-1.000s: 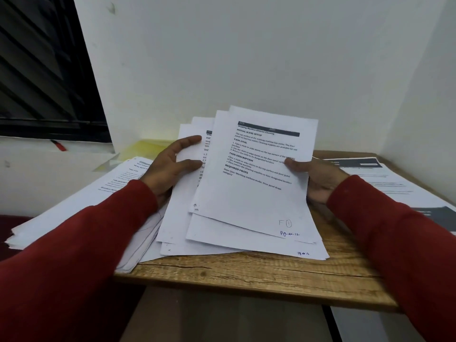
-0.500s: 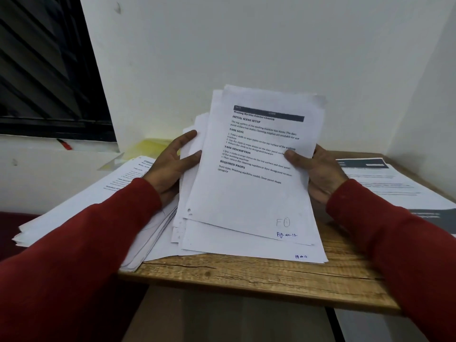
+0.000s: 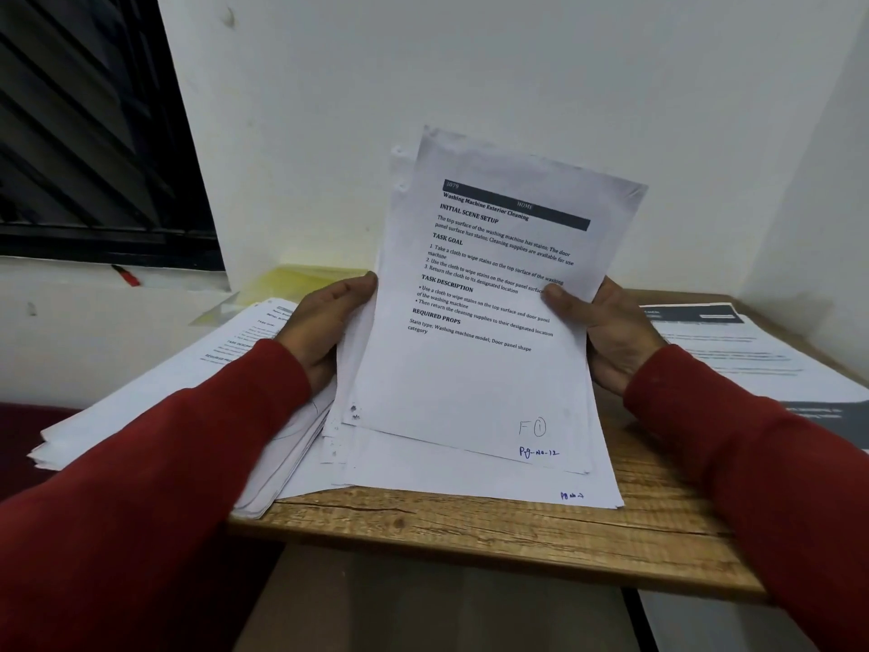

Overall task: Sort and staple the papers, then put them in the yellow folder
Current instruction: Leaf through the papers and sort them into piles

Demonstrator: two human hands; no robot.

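A bundle of printed white papers [image 3: 470, 378] stands tilted up on the wooden table [image 3: 493, 534], its lower edges resting on the wood. The top sheet is headed "Washing Machine Exterior Cleaning" and marked "Pg-No-12". My left hand [image 3: 324, 322] grips the bundle's left edge, and my right hand [image 3: 606, 331] grips its right edge with the thumb over the front sheet. The yellow folder [image 3: 301, 280] lies at the back against the wall, partly hidden behind my left hand and other sheets. No stapler is in sight.
Another stack of papers [image 3: 155, 397] lies on the left, overhanging the table's edge. More printed sheets [image 3: 752, 360] lie on the right. A white wall corner closes the back and right. A dark window [image 3: 84, 134] and a sill with a red pen [image 3: 124, 275] are at the left.
Both hands have raised the fanned sheets from lying on the table to a steeper tilt. The sheets have been drawn closer together into one bundle.
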